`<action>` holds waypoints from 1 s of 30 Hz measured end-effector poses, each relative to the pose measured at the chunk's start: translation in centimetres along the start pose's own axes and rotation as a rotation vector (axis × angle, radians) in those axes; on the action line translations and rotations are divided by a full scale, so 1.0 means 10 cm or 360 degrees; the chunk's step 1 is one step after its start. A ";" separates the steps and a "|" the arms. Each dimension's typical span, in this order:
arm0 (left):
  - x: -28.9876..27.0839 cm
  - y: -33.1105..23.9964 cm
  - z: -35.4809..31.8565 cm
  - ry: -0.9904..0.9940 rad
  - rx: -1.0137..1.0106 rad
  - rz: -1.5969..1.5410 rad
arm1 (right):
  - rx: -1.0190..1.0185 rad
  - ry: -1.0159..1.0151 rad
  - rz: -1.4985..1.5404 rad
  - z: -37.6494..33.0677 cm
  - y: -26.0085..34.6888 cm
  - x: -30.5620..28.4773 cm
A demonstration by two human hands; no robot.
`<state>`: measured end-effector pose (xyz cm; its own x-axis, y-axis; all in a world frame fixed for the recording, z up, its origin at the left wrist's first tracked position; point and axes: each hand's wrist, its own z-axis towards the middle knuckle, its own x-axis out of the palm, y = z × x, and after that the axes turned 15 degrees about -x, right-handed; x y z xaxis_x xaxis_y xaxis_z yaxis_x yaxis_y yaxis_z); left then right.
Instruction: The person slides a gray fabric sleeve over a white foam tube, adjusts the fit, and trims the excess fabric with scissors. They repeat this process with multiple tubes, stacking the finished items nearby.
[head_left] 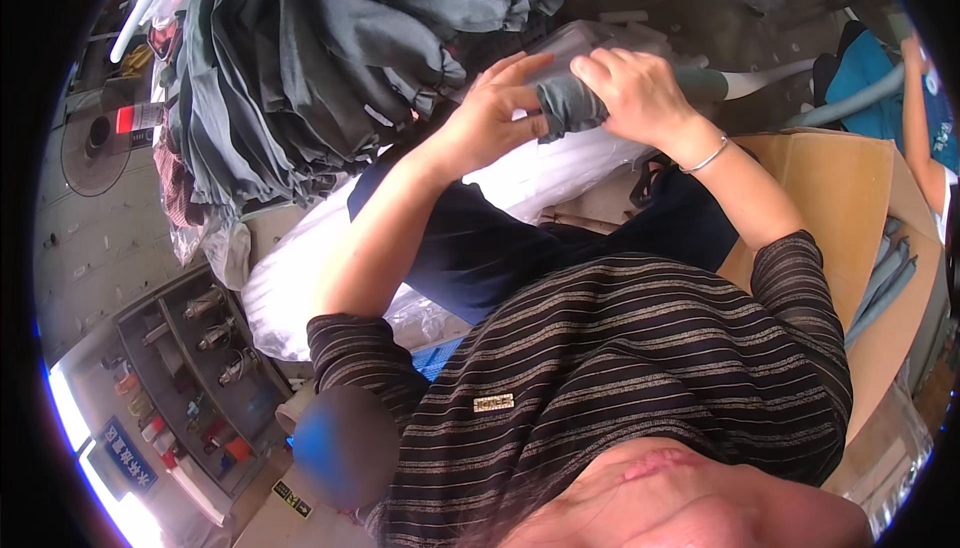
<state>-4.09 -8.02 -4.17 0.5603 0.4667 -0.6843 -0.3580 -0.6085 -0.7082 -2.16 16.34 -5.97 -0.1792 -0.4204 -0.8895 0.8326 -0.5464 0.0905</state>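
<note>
Both my hands are raised in front of me on a small rolled piece of grey fabric point(568, 106). My left hand point(492, 116) pinches its near end with the fingers stretched out above it. My right hand point(640, 86), a thin metal bangle on its wrist, wraps over the top of the fabric. The fabric seems to sit on the end of a pale grey-green tube point(712, 82) that runs off to the right; whether it is pulled over the tube I cannot tell.
A big heap of grey garments point(330, 58) fills the upper left. A white plastic sack point(300, 278) lies below my hands, a cardboard box point(840, 188) to the right. A person's arm in teal point(925, 118) is at the right edge. A rack with bottles point(200, 368) stands lower left.
</note>
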 end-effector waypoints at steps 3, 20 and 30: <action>0.02 -0.21 -0.04 -0.0256 -0.0045 0.0292 | 0.0038 -0.0050 -0.0031 -0.06 -0.01 0.04; -0.08 -0.18 -0.03 -0.0786 0.0263 0.0146 | 0.0155 -0.0169 0.0071 0.06 0.00 -0.09; -0.16 -0.25 -0.04 -0.0695 0.0338 0.0388 | 0.0012 -0.0039 0.0069 0.03 0.07 -0.12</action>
<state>-3.83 -7.50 -1.24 0.0955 0.5790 -0.8097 -0.6075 -0.6105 -0.5082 -1.52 16.30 -4.69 -0.1562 -0.4614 -0.8733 0.8358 -0.5330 0.1321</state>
